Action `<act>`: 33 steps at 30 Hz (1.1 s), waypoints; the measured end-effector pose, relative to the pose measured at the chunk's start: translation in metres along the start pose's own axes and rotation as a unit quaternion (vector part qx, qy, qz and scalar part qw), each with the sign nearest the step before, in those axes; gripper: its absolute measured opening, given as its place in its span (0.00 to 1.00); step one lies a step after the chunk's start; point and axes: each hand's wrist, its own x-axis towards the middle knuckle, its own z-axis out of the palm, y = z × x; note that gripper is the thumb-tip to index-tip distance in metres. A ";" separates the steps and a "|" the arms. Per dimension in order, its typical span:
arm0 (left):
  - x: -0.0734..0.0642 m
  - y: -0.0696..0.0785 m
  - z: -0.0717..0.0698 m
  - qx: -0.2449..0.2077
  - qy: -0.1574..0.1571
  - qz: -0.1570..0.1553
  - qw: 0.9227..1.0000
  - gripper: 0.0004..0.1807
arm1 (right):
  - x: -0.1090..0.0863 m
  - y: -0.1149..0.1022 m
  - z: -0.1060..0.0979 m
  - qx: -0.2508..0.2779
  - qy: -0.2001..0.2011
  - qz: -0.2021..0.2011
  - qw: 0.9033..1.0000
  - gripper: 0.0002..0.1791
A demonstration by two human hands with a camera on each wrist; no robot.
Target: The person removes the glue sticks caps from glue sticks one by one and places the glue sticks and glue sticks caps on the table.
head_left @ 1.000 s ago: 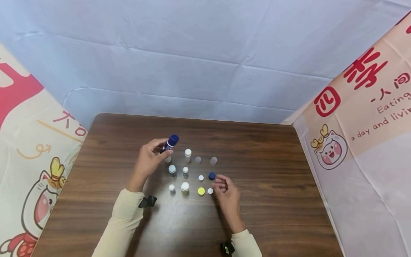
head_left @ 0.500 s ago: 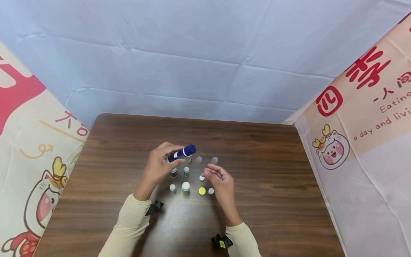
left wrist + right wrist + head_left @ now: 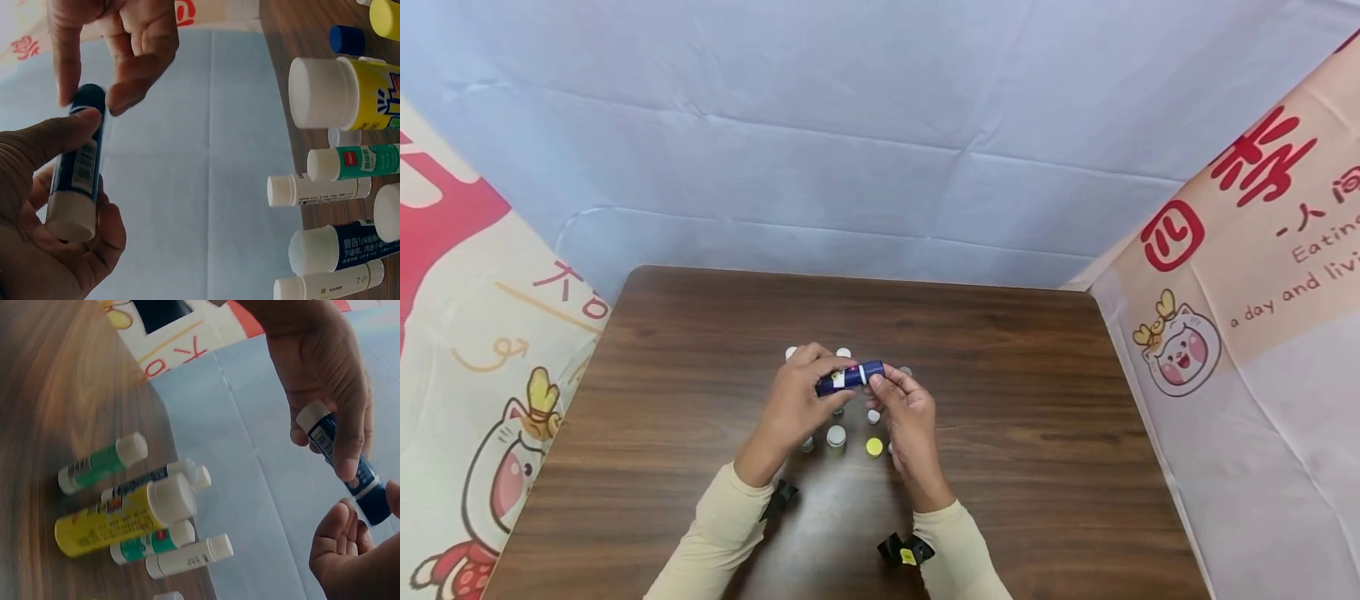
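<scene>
My left hand (image 3: 797, 400) grips a navy glue stick (image 3: 844, 380) above the table, thumb on one side and fingers round the other. The stick lies nearly level in the head view. Its white base (image 3: 72, 215) faces back in the left wrist view. At the other end, my right hand (image 3: 913, 421) pinches the dark blue cap (image 3: 373, 506) between thumb and fingertips. Under the hands stand several glue sticks, among them a yellow one (image 3: 112, 522), a green one (image 3: 369, 162) and a navy one (image 3: 365, 245). The hands partly hide them in the head view.
Loose caps lie right of the standing sticks: a yellow cap (image 3: 874, 447), a white cap (image 3: 873, 416) and a blue cap (image 3: 347, 40). The brown wooden table (image 3: 1037, 417) meets a pale cloth backdrop (image 3: 850, 167) behind, with printed cloths at both sides.
My left hand has moved right with the glue stick and tipped it from leaning to nearly level. My right hand has left the loose caps, moving up and left to the stick's cap.
</scene>
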 end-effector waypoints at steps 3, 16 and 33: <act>-0.001 0.004 0.004 0.042 -0.001 0.010 0.999 0.20 | 0.001 0.001 0.001 0.054 0.006 0.015 0.998 0.06; -0.007 0.015 0.011 0.118 0.029 0.050 0.991 0.19 | 0.003 0.006 -0.001 0.124 0.031 0.016 0.992 0.07; -0.020 0.001 -0.017 -0.043 0.053 -0.050 0.996 0.18 | 0.016 -0.015 -0.037 0.125 -0.039 -0.088 0.987 0.10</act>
